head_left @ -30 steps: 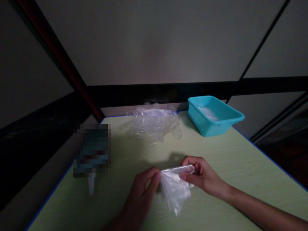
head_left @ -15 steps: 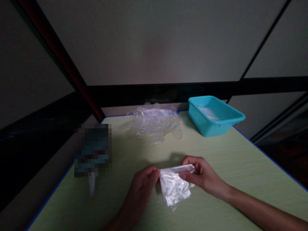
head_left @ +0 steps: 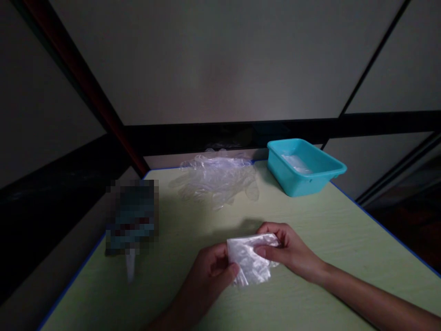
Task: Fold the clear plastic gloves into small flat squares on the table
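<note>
Both hands hold a folded clear plastic glove (head_left: 248, 264) above the near middle of the table; its crinkled film is the same as that of the pile behind. My left hand (head_left: 213, 273) pinches its left side, thumb on the front face, fingers behind. My right hand (head_left: 284, 246) grips the upper right part, thumb pressed on the front and fingers curled at the back. Farther off lies a loose pile of clear disposable gloves (head_left: 220, 177), some glove fingers showing at its edges.
A turquoise plastic basket (head_left: 292, 181) stands at the back right with folded clear plastic (head_left: 296, 163) inside. At the left is a blurred-out package (head_left: 132, 218) with a pale strip (head_left: 130, 266) below it. The pale green table (head_left: 310, 303) has a blue edge and meets a panelled wall (head_left: 220, 64).
My left thumb has moved down from the upper left corner onto the front of the folded glove. Its loose lower end has come up, so the bundle looks shorter. The right hand keeps its grip.
</note>
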A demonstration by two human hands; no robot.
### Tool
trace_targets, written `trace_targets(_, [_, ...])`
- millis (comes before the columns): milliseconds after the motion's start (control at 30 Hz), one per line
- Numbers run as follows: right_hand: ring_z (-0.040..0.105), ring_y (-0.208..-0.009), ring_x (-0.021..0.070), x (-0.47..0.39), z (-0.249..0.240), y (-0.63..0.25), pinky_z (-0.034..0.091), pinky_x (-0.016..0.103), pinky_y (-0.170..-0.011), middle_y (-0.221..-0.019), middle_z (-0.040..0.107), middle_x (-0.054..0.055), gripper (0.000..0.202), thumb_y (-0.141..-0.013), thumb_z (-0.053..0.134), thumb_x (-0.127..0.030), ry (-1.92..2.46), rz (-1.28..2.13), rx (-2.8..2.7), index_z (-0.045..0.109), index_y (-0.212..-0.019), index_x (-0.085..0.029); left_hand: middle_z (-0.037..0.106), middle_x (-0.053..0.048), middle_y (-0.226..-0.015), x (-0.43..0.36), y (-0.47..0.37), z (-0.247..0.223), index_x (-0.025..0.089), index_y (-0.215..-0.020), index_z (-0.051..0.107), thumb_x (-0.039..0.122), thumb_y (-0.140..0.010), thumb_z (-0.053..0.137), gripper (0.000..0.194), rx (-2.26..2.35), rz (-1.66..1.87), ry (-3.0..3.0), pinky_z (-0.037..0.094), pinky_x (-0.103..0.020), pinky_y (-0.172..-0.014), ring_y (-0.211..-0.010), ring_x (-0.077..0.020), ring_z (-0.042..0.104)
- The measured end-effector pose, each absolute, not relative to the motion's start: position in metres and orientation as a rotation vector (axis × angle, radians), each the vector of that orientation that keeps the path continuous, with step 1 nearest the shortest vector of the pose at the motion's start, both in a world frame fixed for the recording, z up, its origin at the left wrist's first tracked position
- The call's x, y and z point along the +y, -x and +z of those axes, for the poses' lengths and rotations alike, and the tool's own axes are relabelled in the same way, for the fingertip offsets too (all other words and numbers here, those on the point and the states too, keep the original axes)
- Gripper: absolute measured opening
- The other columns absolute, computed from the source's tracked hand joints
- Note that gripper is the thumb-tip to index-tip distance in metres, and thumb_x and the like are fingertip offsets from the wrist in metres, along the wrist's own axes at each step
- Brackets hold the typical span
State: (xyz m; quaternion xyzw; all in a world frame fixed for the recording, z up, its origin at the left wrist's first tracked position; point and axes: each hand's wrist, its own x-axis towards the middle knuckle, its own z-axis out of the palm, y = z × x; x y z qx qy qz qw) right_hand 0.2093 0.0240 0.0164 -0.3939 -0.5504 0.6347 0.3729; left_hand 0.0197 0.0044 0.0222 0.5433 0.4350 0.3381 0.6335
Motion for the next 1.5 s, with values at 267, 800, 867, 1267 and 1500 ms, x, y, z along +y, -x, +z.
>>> trace_targets(267, [0.052,-0.054,0.0103,0.024,0.013,-0.213,0.038,0.02,-0.048,-0.061,0.056,-0.001,0.023,-0.071,0.067,-0.033,0.98,1.318,-1.505,0.052,-0.065,-0.016,0.066,-0.004,-0.077,0.013,-0.015,0.007,0.016,-0.079,0.06,0.022,-0.065,0.067,0.016,0.931,0.896,-1.073,0.044,-0.026,-0.063,-0.072,-0.0189,0.06])
trace_targets(800, [0.049,-0.103,0.0195,0.018,0.02,-0.218,0.034,0.038,-0.095,-0.111,0.058,0.01,0.017,-0.09,0.041,-0.015,0.511,-0.023,-2.343,0.057,-0.097,-0.013,0.054,-0.007,-0.112,0.014,-0.017,0.018,0.015,-0.112,0.053,0.031,-0.087,0.051,0.029,0.978,0.52,-0.875,0.049,-0.04,-0.076,-0.091,-0.0219,0.057])
trace_targets(867, [0.045,-0.108,0.0207,0.019,0.018,-0.22,0.036,0.038,-0.093,-0.118,0.052,0.012,0.021,-0.089,0.041,-0.014,0.618,0.142,-2.287,0.052,-0.106,-0.013,0.054,-0.008,-0.112,0.016,-0.017,0.018,0.016,-0.113,0.051,0.028,-0.087,0.053,0.029,0.977,0.568,-0.816,0.049,-0.041,-0.076,-0.092,-0.0214,0.057])
trace_targets(1267, [0.046,-0.066,0.0096,0.028,0.012,-0.214,0.037,0.021,-0.057,-0.078,0.052,0.0,0.026,-0.077,0.063,-0.022,0.823,1.39,-1.413,0.047,-0.098,-0.019,0.069,-0.013,-0.095,0.016,-0.016,0.015,0.01,-0.084,0.058,0.007,-0.078,0.056,0.007,0.706,0.809,-0.21,0.041,-0.04,-0.091,-0.09,-0.0262,0.064])
trace_targets(1500, [0.047,-0.064,0.0091,0.028,0.009,-0.213,0.038,0.022,-0.057,-0.076,0.053,0.0,0.03,-0.074,0.066,-0.02,0.776,1.417,-1.379,0.046,-0.096,-0.017,0.071,-0.01,-0.09,0.013,-0.016,0.013,0.012,-0.077,0.063,0.01,-0.071,0.068,0.008,0.659,0.793,-0.295,0.046,-0.039,-0.083,-0.086,-0.0261,0.066])
